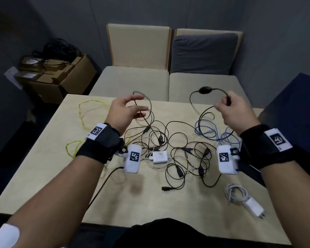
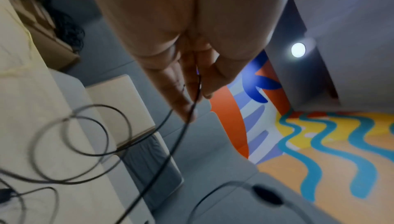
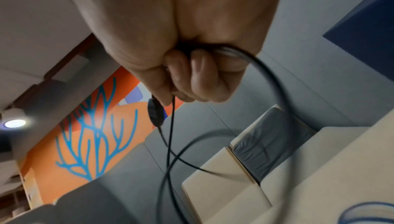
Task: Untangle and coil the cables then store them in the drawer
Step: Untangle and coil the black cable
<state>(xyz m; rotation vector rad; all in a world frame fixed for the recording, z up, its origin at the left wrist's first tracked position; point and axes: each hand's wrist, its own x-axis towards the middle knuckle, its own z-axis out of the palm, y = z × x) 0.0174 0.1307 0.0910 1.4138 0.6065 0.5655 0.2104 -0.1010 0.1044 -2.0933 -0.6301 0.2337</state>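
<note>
A tangle of black cables lies mid-table on the beige table. My right hand is raised over the far right of the table. Its fingers curl round one black cable that carries an oval inline piece. That cable loops down into the tangle. My left hand hovers over the far middle with straight fingers, and another black strand runs between them down to the pile.
A yellow cable sprawls at the left and a blue cable at the right. A white charger sits in the tangle. A coiled white cable with plug lies front right. Beige seats and a cardboard box stand beyond.
</note>
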